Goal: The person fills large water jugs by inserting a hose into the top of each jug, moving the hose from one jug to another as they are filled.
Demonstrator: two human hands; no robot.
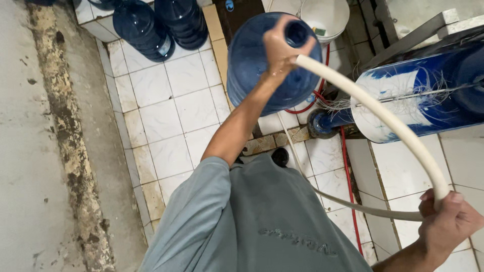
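My left hand (281, 48) grips the neck of a large blue water jug (252, 65) that stands on the tiled floor in front of me. The end of a thick cream hose (383, 116) rests against that hand, just beside the jug's open mouth (296, 33). The hose arcs to the right and down into my right hand (448, 224), which is closed around it at the lower right. My grey shirt fills the bottom middle.
Two more dark blue jugs (143, 30) stand at the top left on white floor tiles (166, 116). A white bucket (325, 17) sits behind the held jug. A blue-and-white machine (418, 95) lies at right, with a red hose (348, 171) and a thin white hose on the floor. Rough concrete (45, 151) lies left.
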